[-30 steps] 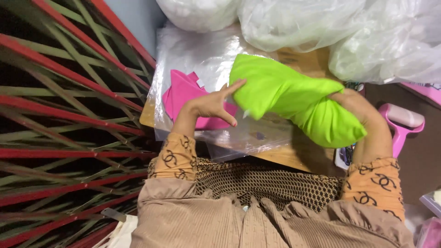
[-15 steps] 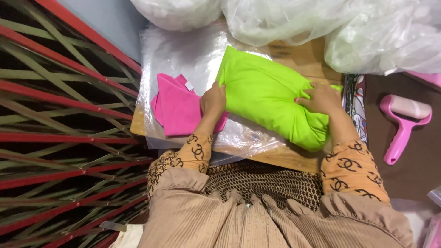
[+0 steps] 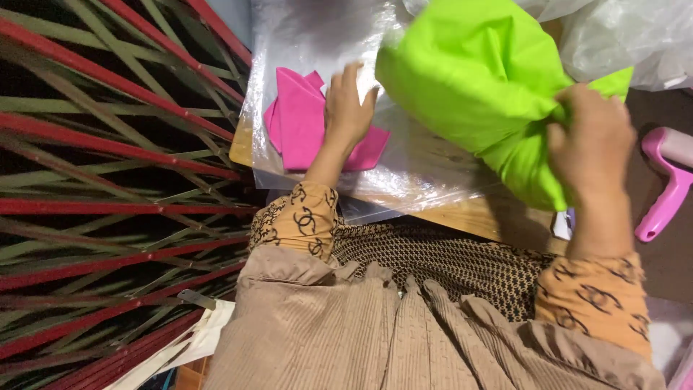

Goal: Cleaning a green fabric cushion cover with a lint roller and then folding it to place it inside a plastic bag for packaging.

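A bright green cloth (image 3: 480, 87) is bunched up above the wooden table (image 3: 469, 215). My right hand (image 3: 588, 144) grips a gathered corner of it at the right. My left hand (image 3: 348, 108) rests with fingers spread on a folded pink cloth (image 3: 299, 123), which lies on a clear plastic sheet (image 3: 411, 173) covering the table. The green cloth's left edge sits just right of my left fingertips.
A pink lint roller (image 3: 668, 184) lies at the right edge. Clear plastic bags (image 3: 628, 36) pile up at the back right. A red and green lattice gate (image 3: 108, 166) fills the left side. My ribbed tan skirt (image 3: 375, 332) fills the bottom.
My right hand has lifted the green cloth up and to the right, off the table. My left hand has come off the green cloth onto the pink one.
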